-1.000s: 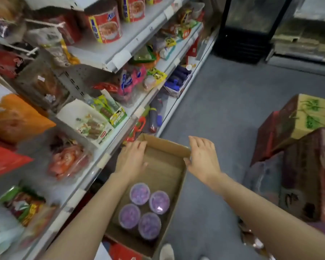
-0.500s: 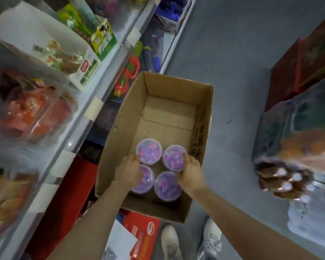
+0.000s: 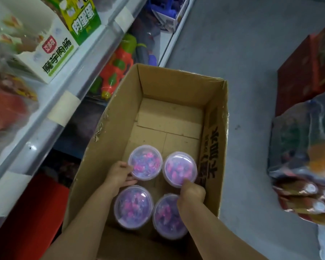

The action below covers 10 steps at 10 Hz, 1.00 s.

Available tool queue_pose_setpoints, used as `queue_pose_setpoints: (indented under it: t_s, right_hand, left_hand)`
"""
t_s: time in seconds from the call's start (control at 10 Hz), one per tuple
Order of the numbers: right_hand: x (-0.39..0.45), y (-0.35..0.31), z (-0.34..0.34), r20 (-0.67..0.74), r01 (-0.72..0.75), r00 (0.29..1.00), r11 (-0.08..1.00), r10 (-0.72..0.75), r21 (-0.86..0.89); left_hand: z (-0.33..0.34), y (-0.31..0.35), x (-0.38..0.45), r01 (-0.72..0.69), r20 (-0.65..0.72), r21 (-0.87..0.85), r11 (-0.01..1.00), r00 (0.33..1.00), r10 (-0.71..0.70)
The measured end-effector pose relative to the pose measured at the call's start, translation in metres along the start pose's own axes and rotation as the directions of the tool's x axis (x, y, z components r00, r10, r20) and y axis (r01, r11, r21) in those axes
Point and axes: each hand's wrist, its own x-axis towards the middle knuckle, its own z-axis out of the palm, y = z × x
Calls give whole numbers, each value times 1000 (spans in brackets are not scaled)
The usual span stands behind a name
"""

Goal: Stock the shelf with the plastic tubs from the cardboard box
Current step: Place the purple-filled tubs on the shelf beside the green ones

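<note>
An open cardboard box (image 3: 214,128) stands on the floor beside the shelf. Several clear plastic tubs with pink and purple contents sit at its near end. My left hand (image 3: 118,174) grips the far left tub (image 3: 145,162) by its side. My right hand (image 3: 191,194) has its fingers curled round the near edge of the far right tub (image 3: 179,168). Below them rest the near left tub (image 3: 133,206) and the near right tub (image 3: 165,216), the latter partly hidden by my right forearm.
The shelf edge (image 3: 68,102) runs along the left, carrying a white snack carton (image 3: 51,53) and a green one (image 3: 83,17). Toy water guns (image 3: 118,66) lie on the bottom shelf. Red boxes (image 3: 304,72) and bagged goods (image 3: 304,162) stand at the right on the grey floor.
The view has dropped closer into the box. Both hands went down from above the box to the tubs, shifted from the near pair to the far pair, and now grip one each.
</note>
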Motion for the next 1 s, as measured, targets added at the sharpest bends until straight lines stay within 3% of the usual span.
queue_pose_setpoints:
  t_s: [0.1, 0.3, 0.6, 0.8, 1.0]
  right_hand:
    - [-2, -14, 3, 37, -35, 999, 997, 38, -63]
    - [-44, -63, -17, 100, -3, 995, 987, -13, 160]
    - [-166, -277, -101, 348, 80, 915, 937, -204, 340]
    - [-243, -435, -171, 399, 219, 828, 882, -394, 418]
    - [-299, -561, -219, 435, 280, 759, 845, -485, 455]
  left_hand:
    - [4, 6, -4, -17, -34, 16, 1000, 999, 17]
    - [-9, 57, -50, -146, -59, -39, 989, 988, 143]
    - [9, 247, -209, -424, -43, -202, 883, 904, 425]
    - [64, 390, -317, -547, -43, -278, 790, 828, 558]
    - [104, 504, -394, -610, -86, -326, 722, 780, 620]
